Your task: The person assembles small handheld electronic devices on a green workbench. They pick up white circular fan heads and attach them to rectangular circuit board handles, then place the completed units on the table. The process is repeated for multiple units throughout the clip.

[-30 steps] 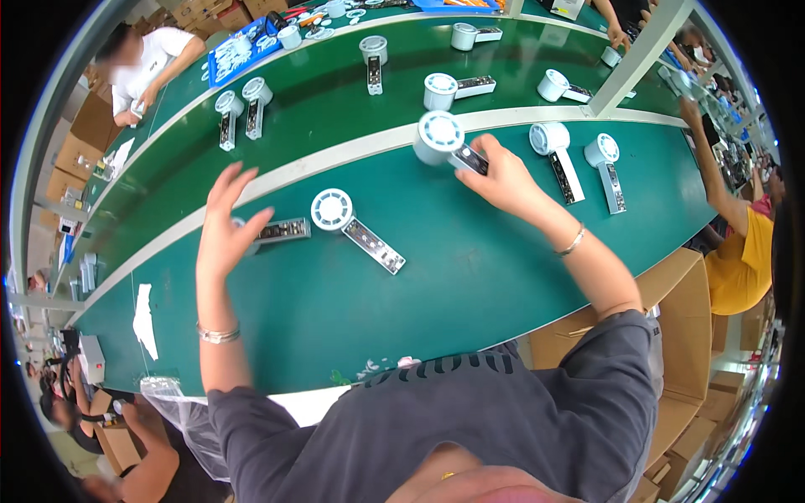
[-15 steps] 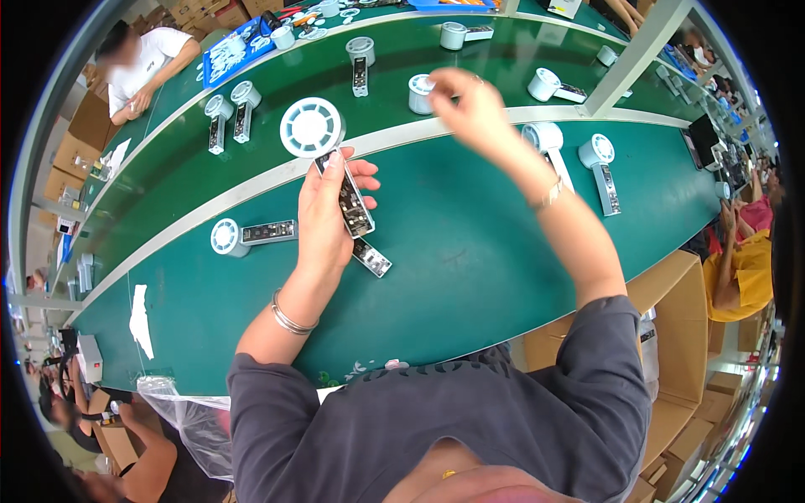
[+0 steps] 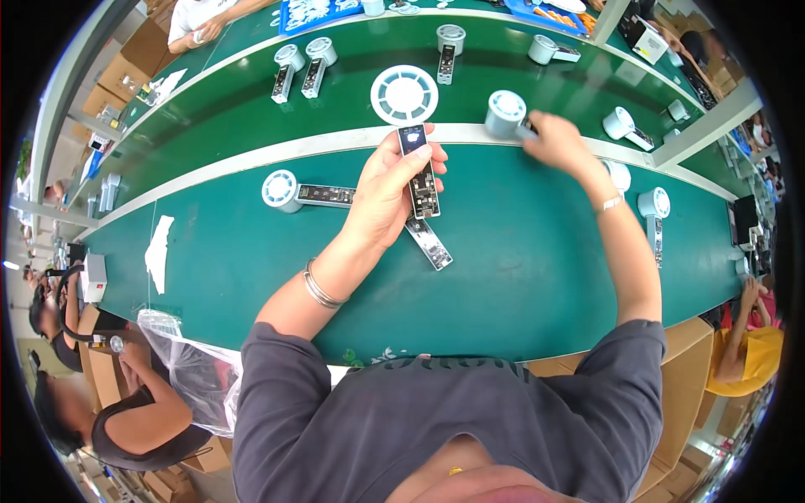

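Left hand: the left hand (image 3: 387,191) holds a fan-shaped unit (image 3: 404,95) by its handle, the thumb lying over the open circuit board.
Held unit: its round vented head points away from the person, and a bright white patch shows near the top of the board.
Right hand: the right hand (image 3: 563,144) is somewhat blurred; its fingers are narrow, pinching the handle of a second unit (image 3: 506,113) beside the pale rail (image 3: 319,149).
Green table: a third unit (image 3: 281,191) lies at the left, handle toward the left forearm; below the left hand there shows a fourth handle (image 3: 430,245), its upper part hidden.
Right side: one more unit (image 3: 654,205) lies beyond the right forearm.
Beyond the rail: a pair of units (image 3: 302,69) lies side by side.
Left end: a torn white sheet (image 3: 158,256) rests on the table.
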Tool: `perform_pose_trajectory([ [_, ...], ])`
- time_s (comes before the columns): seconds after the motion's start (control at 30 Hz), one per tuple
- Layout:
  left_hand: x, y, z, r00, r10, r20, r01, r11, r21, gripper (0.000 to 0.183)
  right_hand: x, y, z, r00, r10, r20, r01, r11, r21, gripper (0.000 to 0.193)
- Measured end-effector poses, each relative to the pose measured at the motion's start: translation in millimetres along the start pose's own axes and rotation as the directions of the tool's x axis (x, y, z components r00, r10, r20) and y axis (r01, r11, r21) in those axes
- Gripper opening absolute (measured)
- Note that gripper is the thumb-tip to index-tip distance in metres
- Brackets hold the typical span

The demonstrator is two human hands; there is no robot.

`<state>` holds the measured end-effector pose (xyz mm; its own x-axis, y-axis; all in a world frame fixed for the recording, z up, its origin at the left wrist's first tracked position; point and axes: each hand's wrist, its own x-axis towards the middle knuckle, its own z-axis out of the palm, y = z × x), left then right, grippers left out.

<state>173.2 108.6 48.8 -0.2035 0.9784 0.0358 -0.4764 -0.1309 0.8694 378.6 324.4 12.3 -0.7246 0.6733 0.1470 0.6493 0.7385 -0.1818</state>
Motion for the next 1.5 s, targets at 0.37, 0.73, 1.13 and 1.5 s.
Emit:
perform_pose_trajectory([
  [0.37,-1.3,-39.3,53.1,0.989,0.036,0.145,-0.025,0.997,-0.078,0.036,-107.5,-108.3,-41.7,0.994,0.101,-0.037,0.0,0.342,0.94,0.033],
  [0.73,0.3,-55.1,72.8,0.913,-0.167,0.372,0.087,0.971,0.222,0.035,-141.5,-108.6,-29.1,0.935,0.355,0.016,-0.088,0.188,0.978,0.035],
  [1.13,40.8,-86.9,82.1,0.643,-0.148,0.751,-0.753,-0.297,0.587,0.071,-182.1,-77.3,-26.1,0.819,0.574,0.019,-0.15,0.183,0.972,0.036],
  [1.5,55.4,-77.8,88.8,0.597,-0.315,0.737,-0.801,-0.199,0.564,0.033,-173.5,-78.6,-31.5,0.771,0.608,-0.19,0.038,0.253,0.967,0.033],
])
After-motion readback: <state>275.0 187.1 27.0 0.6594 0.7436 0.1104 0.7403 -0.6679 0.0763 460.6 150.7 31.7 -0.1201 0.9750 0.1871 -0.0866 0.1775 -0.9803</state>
